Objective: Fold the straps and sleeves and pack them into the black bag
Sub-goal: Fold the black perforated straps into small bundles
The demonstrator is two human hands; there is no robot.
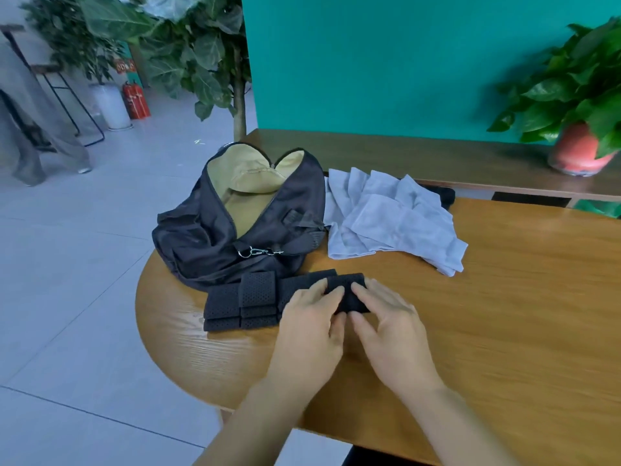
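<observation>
Left hand [312, 317] and right hand [386, 317] both pinch the folded end of the black strap [255, 297], which runs 9 to 3 on the bench [504, 297]. The open bag [201, 237] lies at 11 o'clock, nearer the left hand; the grey sleeves [386, 216] lie at 1.

A flat teal wall panel [386, 62] fills the back of the room. Directly below it runs a brown wooden ledge [437, 156], and at the panel's lower right stands a leafy green plant in a round red pot [578, 149]. In front of the panel lies a round-ended, orange-brown wooden desk [504, 314]. Left of the panel rises a broad-leaved indoor tree [201, 55], with red fire extinguishers [136, 99], a white cylindrical planter [112, 107] and pale grey floor tiles [74, 264] farther left.
</observation>
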